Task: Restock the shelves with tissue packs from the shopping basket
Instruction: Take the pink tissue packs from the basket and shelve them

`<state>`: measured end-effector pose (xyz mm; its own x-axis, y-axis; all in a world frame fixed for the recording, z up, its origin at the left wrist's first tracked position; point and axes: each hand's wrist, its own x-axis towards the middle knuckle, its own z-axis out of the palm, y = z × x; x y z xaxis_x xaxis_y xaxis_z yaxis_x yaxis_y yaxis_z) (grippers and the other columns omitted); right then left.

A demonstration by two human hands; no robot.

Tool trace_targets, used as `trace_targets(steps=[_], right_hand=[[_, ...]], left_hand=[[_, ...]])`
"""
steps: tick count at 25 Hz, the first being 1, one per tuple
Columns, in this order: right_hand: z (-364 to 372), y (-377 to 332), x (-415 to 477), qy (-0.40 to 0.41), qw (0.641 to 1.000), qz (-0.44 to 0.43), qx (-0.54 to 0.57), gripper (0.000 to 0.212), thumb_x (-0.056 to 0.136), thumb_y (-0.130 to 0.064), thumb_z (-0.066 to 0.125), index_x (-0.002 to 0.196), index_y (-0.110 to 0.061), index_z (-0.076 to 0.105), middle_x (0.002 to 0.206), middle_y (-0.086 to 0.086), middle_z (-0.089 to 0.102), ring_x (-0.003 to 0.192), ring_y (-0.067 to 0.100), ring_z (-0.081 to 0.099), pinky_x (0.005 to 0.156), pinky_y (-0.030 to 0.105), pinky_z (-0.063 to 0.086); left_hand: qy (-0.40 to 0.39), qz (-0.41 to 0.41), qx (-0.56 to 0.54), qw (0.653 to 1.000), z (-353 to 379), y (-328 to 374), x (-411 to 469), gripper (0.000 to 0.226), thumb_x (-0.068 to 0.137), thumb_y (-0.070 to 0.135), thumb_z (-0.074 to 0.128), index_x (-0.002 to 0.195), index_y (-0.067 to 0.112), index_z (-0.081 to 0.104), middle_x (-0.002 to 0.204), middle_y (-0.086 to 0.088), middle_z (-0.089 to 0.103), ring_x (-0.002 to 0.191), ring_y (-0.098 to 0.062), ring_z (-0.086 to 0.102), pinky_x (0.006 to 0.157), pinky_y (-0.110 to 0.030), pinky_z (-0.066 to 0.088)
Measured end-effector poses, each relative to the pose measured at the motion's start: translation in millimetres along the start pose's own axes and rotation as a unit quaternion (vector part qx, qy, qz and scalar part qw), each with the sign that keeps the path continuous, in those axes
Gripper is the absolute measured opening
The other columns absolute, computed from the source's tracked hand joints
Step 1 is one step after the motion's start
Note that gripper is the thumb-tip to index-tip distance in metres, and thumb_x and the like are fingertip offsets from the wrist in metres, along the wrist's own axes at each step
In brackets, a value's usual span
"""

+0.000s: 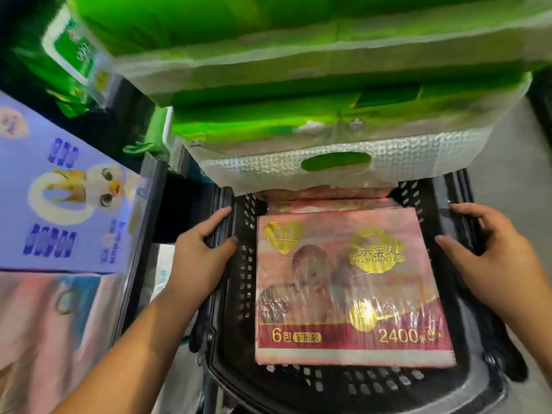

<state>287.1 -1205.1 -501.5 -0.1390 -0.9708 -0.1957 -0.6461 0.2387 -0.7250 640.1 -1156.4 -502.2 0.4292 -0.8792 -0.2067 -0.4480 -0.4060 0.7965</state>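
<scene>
Down inside the black shopping basket (248, 279): pink tissue pack (352, 279), lying flat, far edge tucked under the green packs (298, 124) piled over the far end. Left grip (203, 252) clamped on the left rim, thumb inside the wall; right grip (490, 255) likewise on the right rim. Likely trouble: tilting or jerking the basket and toppling that overhanging green stack. Slick wrap, easy sliding.
</scene>
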Motion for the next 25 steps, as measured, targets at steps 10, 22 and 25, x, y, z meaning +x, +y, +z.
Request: trace_targets(steps=[10,22,25], right_hand=[[129.2,73.4,56.5,-0.015,1.000,-0.022,0.014,0.056,0.079,-0.014,0.076,0.101,-0.058,0.049,0.105,-0.003,0.060,0.093,0.020,0.063,0.081,0.024,0.051],[172.6,86.6,62.4,-0.019,0.997,-0.019,0.075,0.053,0.078,-0.008,0.077,0.102,-0.046,0.048,0.101,-0.018,0.057,0.084,-0.007,0.062,0.079,0.013,0.051],[172.6,86.3,53.3,-0.031,0.998,0.005,0.063,0.053,0.078,-0.016,0.078,0.108,-0.045,0.045,0.108,-0.007,0.059,0.094,0.016,0.064,0.088,0.040,0.054]], left_hand=[[0.003,0.012,0.010,1.000,47.2,-131.0,79.5,0.056,0.079,-0.001,0.072,0.118,0.037,0.059,0.108,0.009,0.068,0.094,0.007,0.063,0.093,-0.017,0.048],[0.014,0.025,0.012,1.000,52.5,-174.2,94.1,0.053,0.081,-0.004,0.069,0.117,0.035,0.059,0.104,0.015,0.065,0.087,0.021,0.058,0.084,-0.002,0.043],[0.001,0.024,0.057,0.998,47.0,-172.5,98.9,0.058,0.082,0.001,0.070,0.130,0.030,0.056,0.115,0.013,0.061,0.094,0.023,0.054,0.087,0.003,0.036]])
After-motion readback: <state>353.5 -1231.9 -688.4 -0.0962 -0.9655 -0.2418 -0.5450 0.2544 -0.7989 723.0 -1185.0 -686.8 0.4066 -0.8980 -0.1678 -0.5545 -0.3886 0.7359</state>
